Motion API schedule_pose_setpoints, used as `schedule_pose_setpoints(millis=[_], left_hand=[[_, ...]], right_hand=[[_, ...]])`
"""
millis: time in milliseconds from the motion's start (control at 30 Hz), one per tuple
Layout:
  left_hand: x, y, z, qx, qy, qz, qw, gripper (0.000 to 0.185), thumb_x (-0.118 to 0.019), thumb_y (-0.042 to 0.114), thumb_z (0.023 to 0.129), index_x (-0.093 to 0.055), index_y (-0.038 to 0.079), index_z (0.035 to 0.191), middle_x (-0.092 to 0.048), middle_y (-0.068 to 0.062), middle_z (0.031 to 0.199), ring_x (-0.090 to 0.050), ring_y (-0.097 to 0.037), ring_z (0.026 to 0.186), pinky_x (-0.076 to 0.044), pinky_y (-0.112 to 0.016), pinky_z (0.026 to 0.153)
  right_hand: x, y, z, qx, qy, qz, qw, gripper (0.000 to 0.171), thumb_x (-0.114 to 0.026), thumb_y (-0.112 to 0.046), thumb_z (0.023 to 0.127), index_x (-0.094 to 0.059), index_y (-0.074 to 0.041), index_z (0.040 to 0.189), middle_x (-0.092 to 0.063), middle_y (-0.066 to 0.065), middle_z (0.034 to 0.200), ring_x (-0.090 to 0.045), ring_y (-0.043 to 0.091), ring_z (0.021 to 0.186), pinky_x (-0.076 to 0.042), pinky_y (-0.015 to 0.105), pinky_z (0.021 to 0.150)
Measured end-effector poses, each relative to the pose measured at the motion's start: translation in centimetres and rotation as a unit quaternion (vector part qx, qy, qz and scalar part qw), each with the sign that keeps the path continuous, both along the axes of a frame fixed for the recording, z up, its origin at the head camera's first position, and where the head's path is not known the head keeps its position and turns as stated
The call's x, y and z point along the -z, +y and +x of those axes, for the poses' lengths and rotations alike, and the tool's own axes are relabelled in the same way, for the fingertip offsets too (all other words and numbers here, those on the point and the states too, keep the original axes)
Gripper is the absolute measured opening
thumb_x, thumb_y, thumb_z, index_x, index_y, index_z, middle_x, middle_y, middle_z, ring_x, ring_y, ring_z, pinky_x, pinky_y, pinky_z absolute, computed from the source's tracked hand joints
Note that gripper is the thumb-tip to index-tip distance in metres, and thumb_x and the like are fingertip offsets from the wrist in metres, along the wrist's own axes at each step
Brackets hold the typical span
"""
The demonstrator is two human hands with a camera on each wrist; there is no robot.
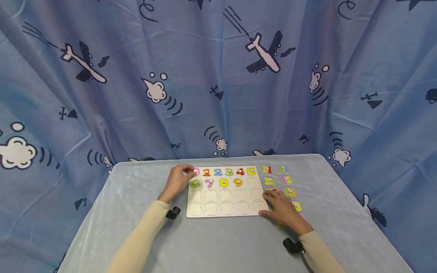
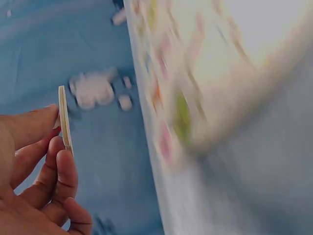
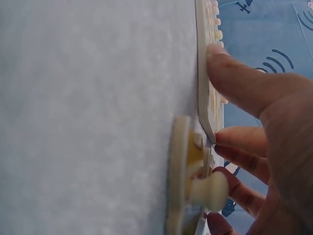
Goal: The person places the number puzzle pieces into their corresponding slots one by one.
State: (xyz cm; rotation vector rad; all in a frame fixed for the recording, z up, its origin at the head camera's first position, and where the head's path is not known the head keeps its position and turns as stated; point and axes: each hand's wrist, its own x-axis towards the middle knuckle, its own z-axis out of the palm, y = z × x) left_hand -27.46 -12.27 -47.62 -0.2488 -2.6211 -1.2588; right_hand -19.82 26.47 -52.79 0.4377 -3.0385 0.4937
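The left hand (image 1: 177,182), at the far-left corner of the pale wooden number board (image 1: 218,201), pinches a thin pale wooden piece (image 2: 64,117) between bent fingers and thumb; seen edge-on, its face cannot be made out. The right hand (image 1: 282,208) spreads loosely at the board's near-right corner, thumb and fingertips touching the edge, gripping no piece. Colourful knobbed digits (image 1: 223,182) fill the board's two far rows up to 9, blurred in the left wrist view. Loose colourful number pieces (image 1: 270,181) lie right of the board, some partly hidden by the right hand.
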Motion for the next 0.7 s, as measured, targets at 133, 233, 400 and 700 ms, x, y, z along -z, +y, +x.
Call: schedule_pose_setpoints(millis=[133,233,400,700], left_hand=[[-0.4,4.3,-0.1,0.038,0.000,0.000,0.9993,0.011,-0.076,0.016,0.086,-0.075,0.010,0.095,-0.069,-0.003,0.090,-0.061,-0.016,0.084,-0.049,-0.029,0.073],[-0.2,7.2,-0.2,0.066,-0.006,-0.002,0.9978,0.010,-0.077,0.016,0.085,-0.075,0.012,0.094,-0.069,-0.002,0.091,-0.062,-0.015,0.084,-0.049,-0.026,0.073],[0.4,11.2,-0.5,0.100,-0.019,-0.005,0.9948,0.010,-0.077,0.017,0.085,-0.075,0.012,0.093,-0.069,-0.001,0.089,-0.063,-0.016,0.085,-0.048,-0.025,0.076],[1.9,16.7,-1.9,0.110,-0.047,0.000,0.9929,0.007,-0.077,0.015,0.084,-0.076,0.010,0.089,-0.070,0.001,0.078,-0.053,-0.001,0.067,-0.043,-0.017,0.066]], right_hand=[[-0.2,0.0,0.0,0.002,-0.001,0.000,1.000,0.078,-0.079,-0.051,0.075,-0.059,-0.006,0.135,-0.054,0.012,0.141,-0.045,0.040,0.129,-0.036,0.065,0.102],[-0.2,0.0,0.0,0.002,-0.005,-0.001,1.000,0.078,-0.079,-0.052,0.075,-0.059,-0.006,0.135,-0.053,0.011,0.142,-0.045,0.040,0.129,-0.036,0.065,0.102],[-0.4,-0.1,0.1,-0.002,-0.002,-0.002,1.000,0.077,-0.079,-0.051,0.075,-0.060,-0.005,0.133,-0.054,0.011,0.141,-0.046,0.039,0.129,-0.037,0.064,0.101],[0.0,0.3,-0.1,-0.001,0.003,-0.002,1.000,0.077,-0.079,-0.054,0.074,-0.061,-0.007,0.133,-0.055,0.010,0.141,-0.047,0.039,0.129,-0.039,0.064,0.099]])
